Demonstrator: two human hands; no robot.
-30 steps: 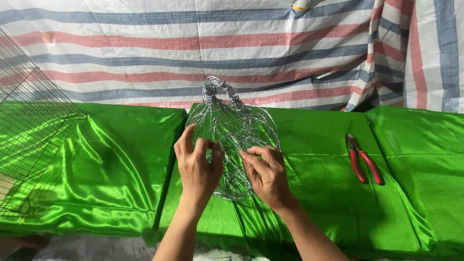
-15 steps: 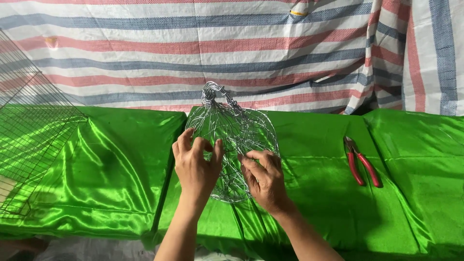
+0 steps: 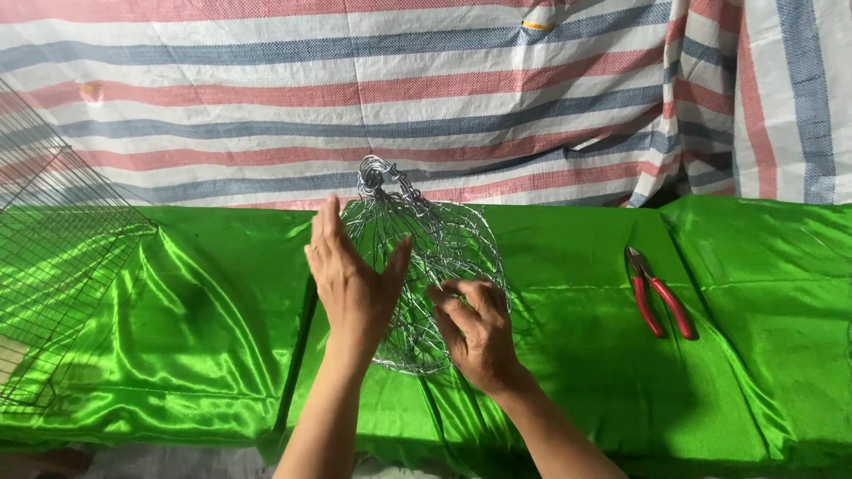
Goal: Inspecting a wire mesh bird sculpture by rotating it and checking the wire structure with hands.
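A silver wire mesh form [image 3: 435, 226], rounded and with a twisted knot at its top, stands tilted on the green satin cloth [image 3: 568, 355] in the middle of the head view. My left hand [image 3: 351, 275] lies flat against its left side with fingers spread and pointing up. My right hand [image 3: 475, 328] pinches the wires at its lower right with curled fingers. The lower part of the form is hidden behind both hands.
Red-handled pliers [image 3: 658, 294] lie on the cloth to the right. A flat wire grid panel [image 3: 53, 257] leans at the far left. A striped tarpaulin [image 3: 426, 89] hangs behind the table. A seam between cloth pieces [image 3: 297, 355] runs below my left forearm.
My left hand has opened from a grip on the wire form to a flat, spread palm against it. My right hand stays on the lower right wires.
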